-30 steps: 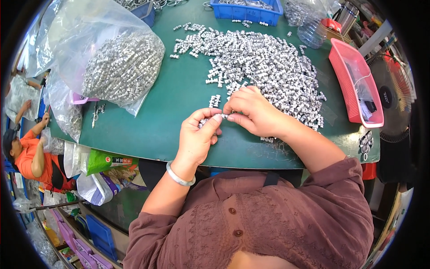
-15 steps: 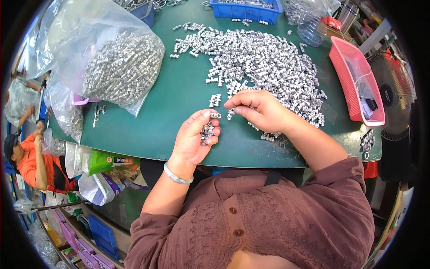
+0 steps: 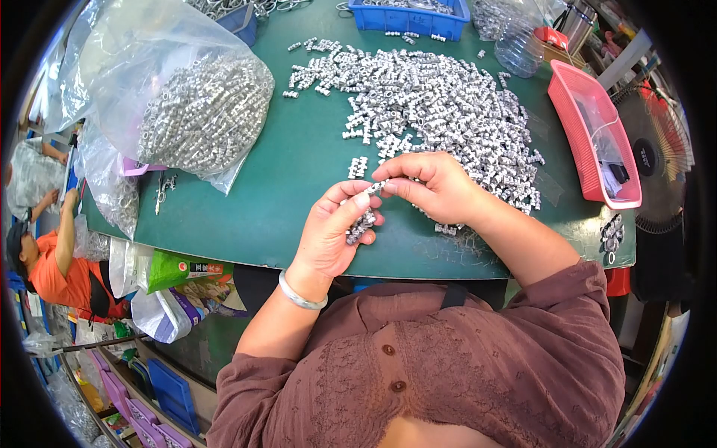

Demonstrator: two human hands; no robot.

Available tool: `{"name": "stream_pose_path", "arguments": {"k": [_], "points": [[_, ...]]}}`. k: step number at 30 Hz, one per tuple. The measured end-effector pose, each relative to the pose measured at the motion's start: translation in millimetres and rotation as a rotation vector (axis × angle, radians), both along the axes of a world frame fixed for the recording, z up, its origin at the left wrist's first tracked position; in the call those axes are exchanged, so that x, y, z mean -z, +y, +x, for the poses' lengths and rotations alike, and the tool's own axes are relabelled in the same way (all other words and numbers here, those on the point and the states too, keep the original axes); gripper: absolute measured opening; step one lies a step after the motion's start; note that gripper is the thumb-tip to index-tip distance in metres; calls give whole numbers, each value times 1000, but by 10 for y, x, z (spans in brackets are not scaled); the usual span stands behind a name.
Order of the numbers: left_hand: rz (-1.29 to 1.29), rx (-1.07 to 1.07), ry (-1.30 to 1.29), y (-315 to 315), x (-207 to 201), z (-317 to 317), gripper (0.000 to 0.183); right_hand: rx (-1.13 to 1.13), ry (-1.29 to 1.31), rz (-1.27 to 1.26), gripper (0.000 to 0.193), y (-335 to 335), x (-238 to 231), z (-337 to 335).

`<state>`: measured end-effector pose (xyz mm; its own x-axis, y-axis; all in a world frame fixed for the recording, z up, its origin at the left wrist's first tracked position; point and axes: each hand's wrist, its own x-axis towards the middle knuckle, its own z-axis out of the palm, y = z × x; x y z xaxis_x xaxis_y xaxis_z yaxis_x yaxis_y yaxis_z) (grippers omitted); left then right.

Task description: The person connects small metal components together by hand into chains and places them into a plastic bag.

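My left hand [image 3: 336,224] is curled around several small silvery metal fittings [image 3: 361,226] in its palm. Thumb and forefinger of that hand pinch one more fitting [image 3: 376,188] at their tips. From the right, my right hand [image 3: 426,181] grips the other end of this piece between thumb and forefinger, so the two hands meet just above the table. Beyond them spreads a large heap of the same ring-ended metal fittings [image 3: 441,104]. A small group of fittings [image 3: 358,167] lies apart, close to my fingertips.
On the green table [image 3: 299,142] a clear plastic bag [image 3: 205,112] full of fittings stands at left. A blue bin [image 3: 409,21] sits at the far edge, a pink basket [image 3: 579,123] at right beside a black fan [image 3: 650,157]. A person in orange [image 3: 56,269] works at far left.
My left hand has moved slightly right and my right hand slightly left, bringing their fingertips together at one fitting. The person at far left has raised an arm.
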<state>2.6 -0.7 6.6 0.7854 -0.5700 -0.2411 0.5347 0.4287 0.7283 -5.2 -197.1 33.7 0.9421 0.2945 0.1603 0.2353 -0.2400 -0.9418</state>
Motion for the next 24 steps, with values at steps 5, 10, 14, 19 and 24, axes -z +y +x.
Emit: {"name": "stream_pose_path", "arguments": {"k": [5,10,14,19,24], "points": [[-29,-21,51,-5,35,16,16,-33,-96,-19,20,-20,-24,3],[-183,25,195,41,49,36,13,177,-426,-297,18,-120,57,113],[-255,57,210,70,82,38,14,269,-583,-706,18,-133,111,134],[-386,80,222,90,92,57,17,283,-587,-802,16,-37,98,139],[-348,26,216,73,92,26,18,240,-586,-858,14,13,135,138]]}}
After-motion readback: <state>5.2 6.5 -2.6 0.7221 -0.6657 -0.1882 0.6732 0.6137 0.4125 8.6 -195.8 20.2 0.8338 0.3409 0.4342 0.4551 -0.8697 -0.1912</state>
